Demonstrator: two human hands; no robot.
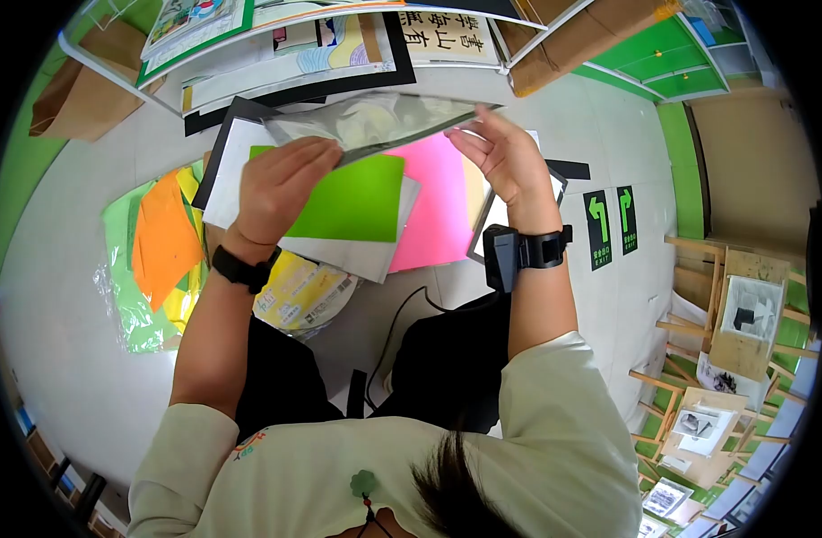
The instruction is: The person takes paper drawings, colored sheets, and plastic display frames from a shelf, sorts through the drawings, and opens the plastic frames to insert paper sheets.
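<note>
Held up between my two hands is a clear plastic sleeve (379, 119) with a dark grey edge, tilted and reflecting light. My left hand (281, 184) has its fingers closed on the sleeve's near left corner. At the far right corner, my right hand (508, 157) pinches it between thumb and fingers. Below the sleeve, a bright green sheet (352, 202) lies over white paper (409, 211) on the floor. Beside these is a pink sheet (433, 202), partly covered. A dark-framed white board (491, 224) shows under my right wrist.
Orange paper (166, 238) and light green paper in clear wrap (128, 305) lie at left. A yellow-labelled round pack (299, 291) sits by my knees, near a black cable (395, 336). A white rack (285, 90) with pictures stands ahead. Exit signs (597, 230) mark the floor; easels and wooden tables (747, 336) stand right.
</note>
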